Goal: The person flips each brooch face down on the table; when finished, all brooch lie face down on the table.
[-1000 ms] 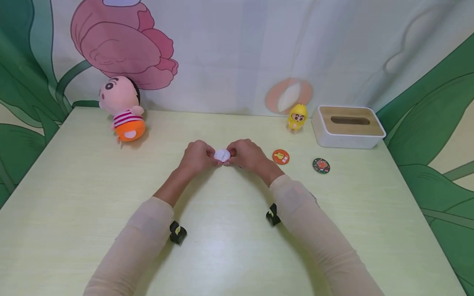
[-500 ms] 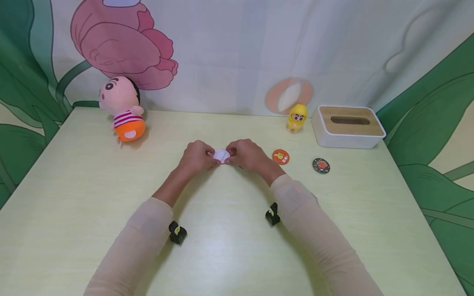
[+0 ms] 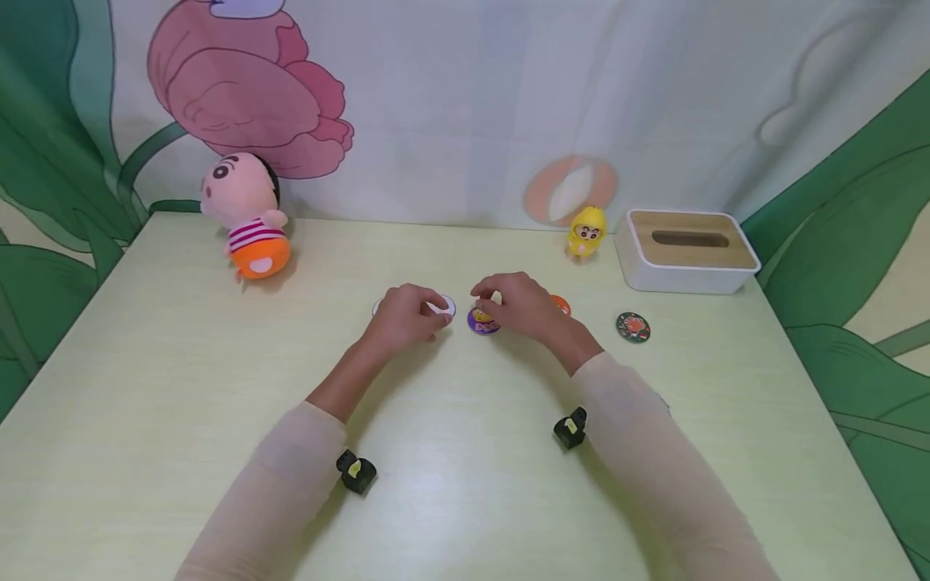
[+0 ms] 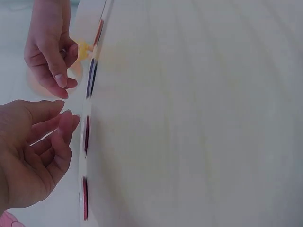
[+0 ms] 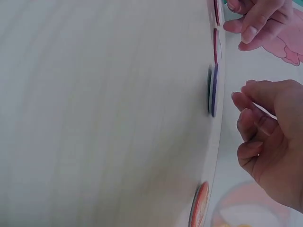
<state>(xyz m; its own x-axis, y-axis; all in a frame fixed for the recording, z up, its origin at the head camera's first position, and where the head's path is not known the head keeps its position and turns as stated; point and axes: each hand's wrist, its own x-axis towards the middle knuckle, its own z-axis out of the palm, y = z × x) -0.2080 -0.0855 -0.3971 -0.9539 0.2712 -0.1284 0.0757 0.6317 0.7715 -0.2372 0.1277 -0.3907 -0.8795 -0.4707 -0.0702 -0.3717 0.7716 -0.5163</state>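
Note:
In the head view, my left hand (image 3: pixel 407 316) hovers over a small round white-faced disc (image 3: pixel 441 306). A second white-rimmed disc (image 3: pixel 376 307) shows partly behind that hand. My right hand (image 3: pixel 519 305) is above a purple round disc with a yellow picture (image 3: pixel 483 321), covering part of it. Both wrist views show bent, relaxed fingers with nothing between them; the left hand (image 4: pixel 40 151) and the right hand (image 5: pixel 277 139) stand clear of the discs. An orange disc (image 3: pixel 562 305) is mostly hidden behind the right hand. A dark green disc with a red picture (image 3: pixel 634 328) lies farther right.
A plush doll in orange shorts (image 3: pixel 254 222) is at the back left of the pale table (image 3: pixel 450 484). A small yellow figurine (image 3: pixel 586 232) and a white tissue box with a wooden lid (image 3: pixel 689 252) stand at the back right, before a printed curtain (image 3: pixel 436 105).
Both hands have let go of the white-faced disc they pinched together, and it lies on the table. The right hand has shifted right; the purple disc has come into sight beneath it.

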